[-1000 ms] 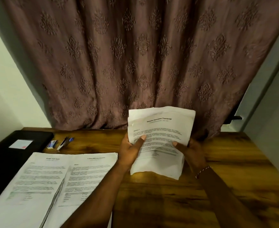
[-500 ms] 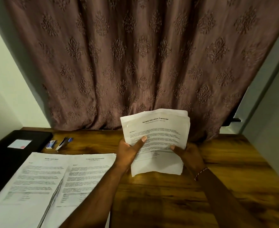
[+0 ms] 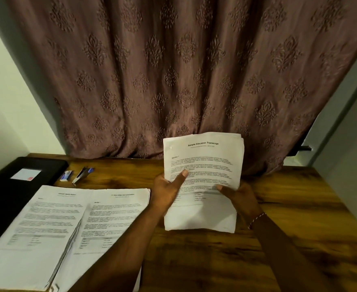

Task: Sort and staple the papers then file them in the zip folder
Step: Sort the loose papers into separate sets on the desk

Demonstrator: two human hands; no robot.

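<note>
The papers (image 3: 203,163) headed "Sample Education Transcript" are being gripped above the table (image 3: 194,260) by the left hand (image 3: 167,193) and right hand (image 3: 241,200), thumbs pressed on the front.

A wooden worktop (image 3: 278,260) with dark, streaky grain fills the near right. Behind its far edge hangs a mauve curtain (image 3: 173,70) embossed with floral motifs, folds touching the wood. Pale walls (image 3: 5,91) flank it; a short dark bar (image 3: 304,148) juts out at far right.
</note>
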